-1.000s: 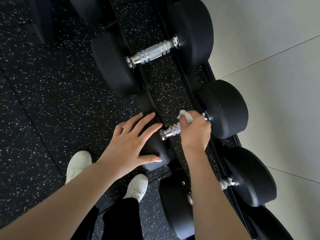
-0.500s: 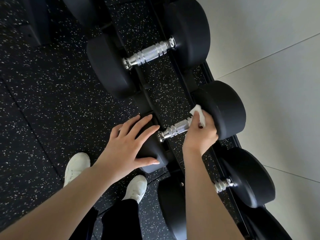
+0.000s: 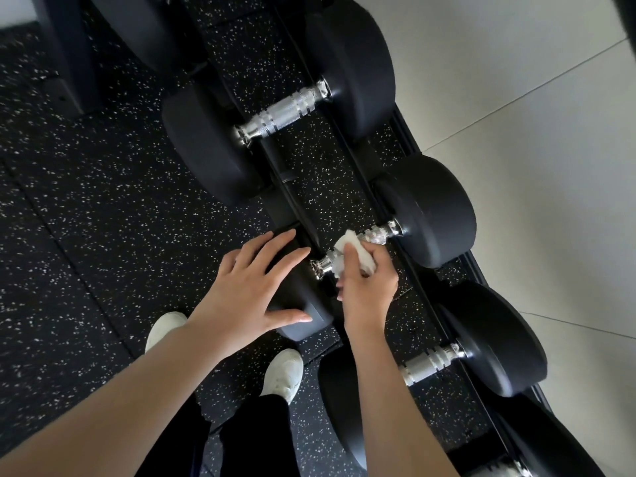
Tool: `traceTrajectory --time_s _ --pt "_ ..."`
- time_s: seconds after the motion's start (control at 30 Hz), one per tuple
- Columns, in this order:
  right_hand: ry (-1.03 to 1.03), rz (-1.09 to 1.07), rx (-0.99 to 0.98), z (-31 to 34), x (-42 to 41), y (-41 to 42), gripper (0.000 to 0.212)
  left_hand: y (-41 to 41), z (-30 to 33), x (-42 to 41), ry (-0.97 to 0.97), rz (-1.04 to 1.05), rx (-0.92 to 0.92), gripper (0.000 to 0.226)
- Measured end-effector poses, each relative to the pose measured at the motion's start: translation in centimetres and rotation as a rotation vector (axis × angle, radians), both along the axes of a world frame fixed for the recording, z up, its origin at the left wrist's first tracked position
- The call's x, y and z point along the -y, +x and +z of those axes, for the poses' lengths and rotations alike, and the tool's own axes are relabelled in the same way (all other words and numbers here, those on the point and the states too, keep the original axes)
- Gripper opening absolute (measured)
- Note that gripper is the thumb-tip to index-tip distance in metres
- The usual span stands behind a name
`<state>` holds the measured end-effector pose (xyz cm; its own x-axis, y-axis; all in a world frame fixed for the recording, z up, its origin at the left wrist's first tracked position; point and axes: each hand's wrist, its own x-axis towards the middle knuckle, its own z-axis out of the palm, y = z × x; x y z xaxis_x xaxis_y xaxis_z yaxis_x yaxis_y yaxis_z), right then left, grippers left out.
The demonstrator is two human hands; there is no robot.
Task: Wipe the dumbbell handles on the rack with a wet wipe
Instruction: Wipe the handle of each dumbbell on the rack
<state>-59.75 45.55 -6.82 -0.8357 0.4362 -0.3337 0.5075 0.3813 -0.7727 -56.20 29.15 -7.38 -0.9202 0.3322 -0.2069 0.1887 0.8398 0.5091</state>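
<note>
1 view only, from a camera worn on the person's head, wide-angle, looking steeply down and a little forward. Both forearms enter from the bottom edge, and the white shoes point(image 3: 220, 352) show almost straight below the lens on the speckled floor point(image 3: 86, 218). The dumbbell rack point(image 3: 406, 139) runs diagonally from top centre to bottom right, near enough that the middle dumbbell point(image 3: 430, 211) sits within arm's reach at frame centre. Straight lines bow toward the edges. The pale wall point(image 3: 533, 115) fills the right side
</note>
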Motion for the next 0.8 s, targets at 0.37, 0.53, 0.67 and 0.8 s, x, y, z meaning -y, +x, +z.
traceTrajectory --time_s 0.37,0.53,0.67,0.8 --pt "0.036 0.089 -0.041 5.9 2.1 -3.4 0.01 -5.9 5.6 6.0 -0.106 -0.023 -0.105 0.073" --pt "0.057 0.108 -0.017 6.3 5.7 -5.4 0.006 -9.6 7.3 9.5 -0.188 -0.04 -0.137 0.072" --pt "0.114 0.162 -0.041 5.9 8.2 -7.9 0.006 -11.4 6.5 10.9 -0.248 -0.035 -0.121 0.074" --pt "0.158 0.135 -0.094 4.3 9.8 -11.2 0.014 -12.5 4.6 11.6 -0.251 -0.028 -0.109 0.075"
